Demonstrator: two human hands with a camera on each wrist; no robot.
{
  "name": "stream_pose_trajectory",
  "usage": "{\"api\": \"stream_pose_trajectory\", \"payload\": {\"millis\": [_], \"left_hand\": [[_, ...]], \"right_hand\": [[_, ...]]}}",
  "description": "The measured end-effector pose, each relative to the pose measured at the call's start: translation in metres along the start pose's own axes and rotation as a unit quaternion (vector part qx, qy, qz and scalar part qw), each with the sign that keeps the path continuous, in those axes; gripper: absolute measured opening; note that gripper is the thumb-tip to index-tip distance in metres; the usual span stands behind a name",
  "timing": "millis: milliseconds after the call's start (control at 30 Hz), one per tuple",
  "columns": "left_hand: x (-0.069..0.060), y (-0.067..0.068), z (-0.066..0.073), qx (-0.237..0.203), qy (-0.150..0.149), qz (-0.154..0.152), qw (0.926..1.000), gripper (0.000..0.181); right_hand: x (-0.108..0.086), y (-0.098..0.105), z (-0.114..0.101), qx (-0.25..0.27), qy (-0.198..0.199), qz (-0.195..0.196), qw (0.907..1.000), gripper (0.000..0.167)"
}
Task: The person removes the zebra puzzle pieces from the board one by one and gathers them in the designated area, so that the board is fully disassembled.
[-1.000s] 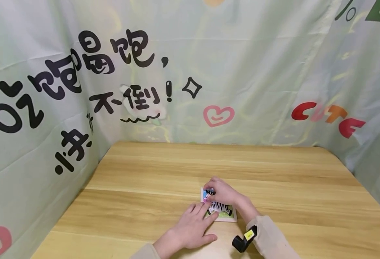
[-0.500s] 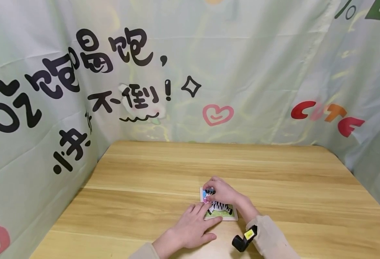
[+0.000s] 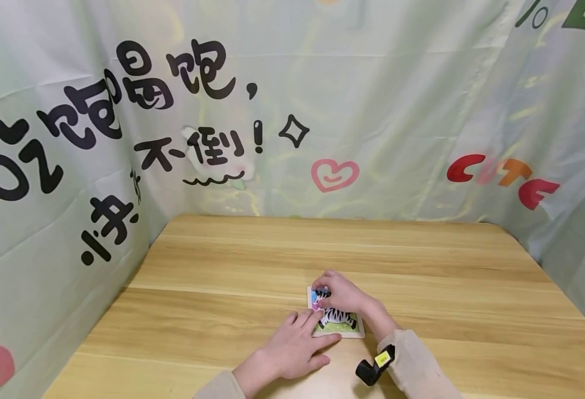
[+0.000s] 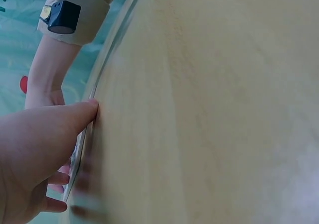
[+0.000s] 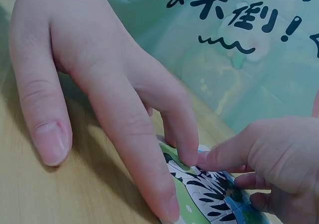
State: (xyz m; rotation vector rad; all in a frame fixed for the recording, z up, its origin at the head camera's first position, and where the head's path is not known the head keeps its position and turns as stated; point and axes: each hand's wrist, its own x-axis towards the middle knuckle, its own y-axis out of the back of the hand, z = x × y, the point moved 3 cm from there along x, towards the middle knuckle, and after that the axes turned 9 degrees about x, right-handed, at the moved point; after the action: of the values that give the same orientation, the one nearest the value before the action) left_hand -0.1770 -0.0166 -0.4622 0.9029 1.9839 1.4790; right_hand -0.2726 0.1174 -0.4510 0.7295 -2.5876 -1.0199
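Observation:
A small zebra puzzle (image 3: 339, 327) in a pale frame lies flat near the table's front, its cut lines showing in the right wrist view. My left hand (image 3: 292, 346) has its fingers spread and straight, the fingertips on the puzzle's left and lower edges. At the upper left corner, by the zebra's head, my right hand (image 3: 344, 293) bends its fingers and thumb round that part of the puzzle. In the right wrist view the right thumb (image 5: 214, 159) touches the surface beside a left fingertip. The left wrist view shows the left hand (image 4: 37, 154) against the puzzle's thin edge.
The wooden table (image 3: 212, 277) reaches back to a pale printed curtain (image 3: 397, 111), which also hangs along both sides. A black wrist camera (image 3: 374, 366) is strapped at the right sleeve, low over the table's front.
The left thumb and index finger have shifted slightly along the puzzle's lower edge. The right hand holds nearly the same place and pose. The head view has tilted a little.

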Motion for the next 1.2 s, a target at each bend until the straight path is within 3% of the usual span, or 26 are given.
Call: {"api": "stream_pose_trajectory", "payload": {"millis": [600,1200], "left_hand": [[-0.0022,0.0005,-0.0045,-0.004,-0.006,0.003,1.0000,0.047],[-0.0022,0.0010,-0.0047,-0.024,-0.005,-0.010,0.9997,0.047]], "right_hand": [[-0.0028,0.0012,-0.0058,-0.005,-0.027,0.025,0.9993,0.025],[0.0004,0.0000,-0.0090,-0.005,-0.044,0.005,0.9990,0.026]]}}
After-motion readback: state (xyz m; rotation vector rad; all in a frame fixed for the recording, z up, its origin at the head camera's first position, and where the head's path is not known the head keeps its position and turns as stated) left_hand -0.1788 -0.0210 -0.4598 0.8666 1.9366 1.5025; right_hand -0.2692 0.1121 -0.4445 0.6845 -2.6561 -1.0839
